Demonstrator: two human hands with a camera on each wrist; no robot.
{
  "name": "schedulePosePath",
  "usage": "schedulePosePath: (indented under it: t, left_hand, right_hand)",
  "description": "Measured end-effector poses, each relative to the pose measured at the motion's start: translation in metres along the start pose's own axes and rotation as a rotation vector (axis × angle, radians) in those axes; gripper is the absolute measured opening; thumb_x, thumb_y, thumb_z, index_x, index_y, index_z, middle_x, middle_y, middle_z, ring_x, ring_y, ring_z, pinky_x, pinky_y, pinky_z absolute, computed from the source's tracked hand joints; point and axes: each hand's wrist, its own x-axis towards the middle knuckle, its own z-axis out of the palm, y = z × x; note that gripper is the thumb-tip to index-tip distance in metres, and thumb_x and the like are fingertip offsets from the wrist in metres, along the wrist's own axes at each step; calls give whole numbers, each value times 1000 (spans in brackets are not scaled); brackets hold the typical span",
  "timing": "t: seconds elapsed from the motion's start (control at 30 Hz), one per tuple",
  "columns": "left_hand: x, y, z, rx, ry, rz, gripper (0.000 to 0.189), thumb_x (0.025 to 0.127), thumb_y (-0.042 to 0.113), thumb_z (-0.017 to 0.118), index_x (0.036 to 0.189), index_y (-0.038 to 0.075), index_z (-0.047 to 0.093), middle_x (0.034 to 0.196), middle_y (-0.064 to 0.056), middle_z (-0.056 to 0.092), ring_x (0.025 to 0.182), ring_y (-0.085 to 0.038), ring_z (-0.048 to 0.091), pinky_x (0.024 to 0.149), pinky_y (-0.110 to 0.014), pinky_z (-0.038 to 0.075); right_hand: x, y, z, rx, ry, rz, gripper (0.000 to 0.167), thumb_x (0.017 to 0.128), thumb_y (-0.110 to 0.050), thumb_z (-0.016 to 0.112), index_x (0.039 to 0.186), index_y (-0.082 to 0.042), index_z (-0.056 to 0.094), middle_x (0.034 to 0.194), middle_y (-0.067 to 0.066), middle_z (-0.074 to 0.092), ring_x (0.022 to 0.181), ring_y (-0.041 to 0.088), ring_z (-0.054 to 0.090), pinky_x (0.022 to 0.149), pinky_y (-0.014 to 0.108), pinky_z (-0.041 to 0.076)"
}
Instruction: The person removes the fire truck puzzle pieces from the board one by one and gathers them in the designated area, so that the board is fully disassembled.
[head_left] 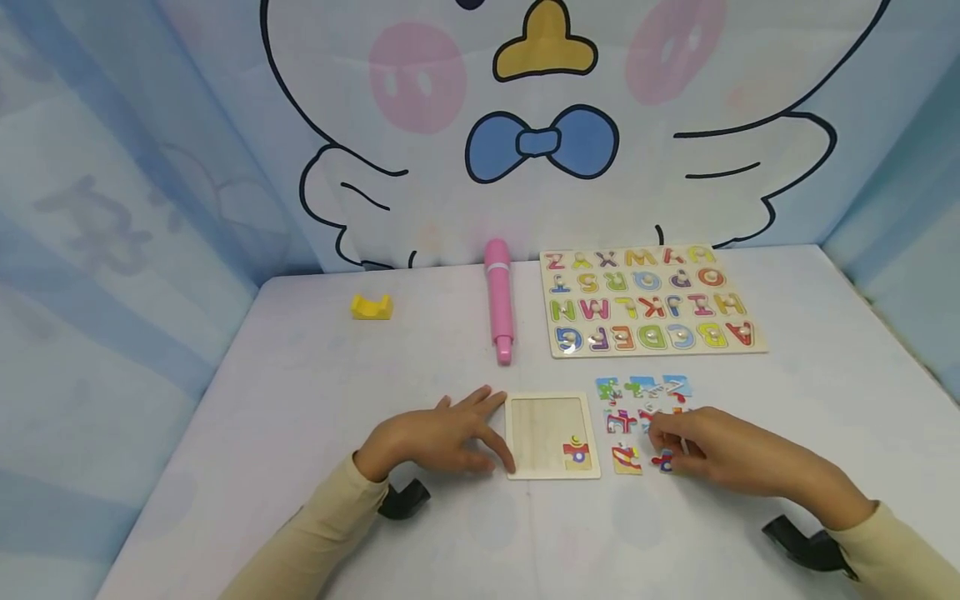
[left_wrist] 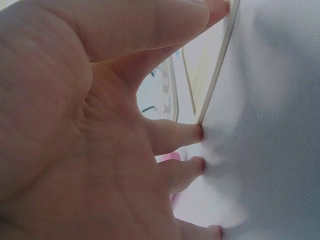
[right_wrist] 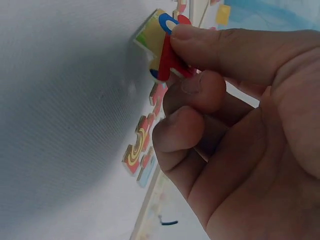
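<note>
A shallow wooden puzzle tray [head_left: 536, 433] lies at the table's middle, one puzzle piece [head_left: 577, 452] set in its near right corner. My left hand [head_left: 442, 436] is beside it with spread fingers, fingertips touching the tray's left edge; the left wrist view shows its palm [left_wrist: 85, 135]. To the right of the tray my right hand [head_left: 738, 454] pinches a red and blue puzzle piece [right_wrist: 167, 47] between thumb and fingers, and that piece is tilted off the cloth in the right wrist view. Loose puzzle pieces [head_left: 621, 422] lie around this hand, some partly hidden by it.
An alphabet board [head_left: 652, 302] with knobbed letters lies at the back right. Left of it are a pink pen-shaped stick [head_left: 499, 302] and a small yellow block [head_left: 372, 307]. A printed cloth backdrop [head_left: 540, 208] rises behind the table.
</note>
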Motion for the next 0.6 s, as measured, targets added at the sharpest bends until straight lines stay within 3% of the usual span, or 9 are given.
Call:
schedulePosePath:
  t: [0.33, 0.6]
  left_hand:
    - [1, -1, 0, -5, 0, -6, 22, 98, 20, 69, 106, 39, 78, 170, -10, 18, 157, -30, 0, 116, -72, 7]
    - [2, -1, 1, -5, -1, -15, 22, 98, 21, 69, 105, 40, 78, 170, -9, 18, 158, -28, -1, 117, -71, 7]
  right_hand:
    - [6, -3, 5, -78, 61, 17, 20, 90, -10, 76, 104, -21, 69, 93, -15, 54, 78, 2, 48, 68, 22, 44]
    - [7, -2, 9, -104, 70, 50, 20, 90, -10, 77, 105, -21, 70, 93, -16, 55, 78, 1, 48, 68, 23, 44]
